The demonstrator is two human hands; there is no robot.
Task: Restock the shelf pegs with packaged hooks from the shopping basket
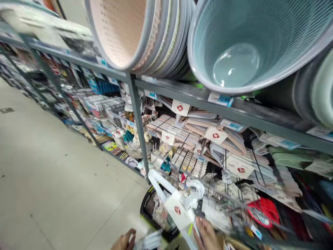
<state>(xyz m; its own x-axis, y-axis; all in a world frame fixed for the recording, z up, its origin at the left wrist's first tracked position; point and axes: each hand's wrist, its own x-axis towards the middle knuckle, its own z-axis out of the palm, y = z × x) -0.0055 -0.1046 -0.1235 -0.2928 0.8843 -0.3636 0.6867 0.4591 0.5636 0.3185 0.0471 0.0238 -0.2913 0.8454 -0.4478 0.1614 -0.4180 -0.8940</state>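
Above black basket [144, 207], beside shelf [169, 91]: white hangers [178, 209], carded, gripped in right hand [207, 235]. Left hand [124, 240] beside blurred packet [149, 240]; grip cannot be told. Risk: hanger hooks [201, 188] may snag shelf stock [214, 209] if swung close.

Two bare human hands show at the bottom edge, both cropped by the frame before the forearms. The bare left hand [124, 241] appears as a small portion with rounded fingertips, its outline softened by blur. The bare right hand [208, 236] shows more: slim fingers with rounded ends and part of its broader back. Blur makes nails and skin creases hard to tell.
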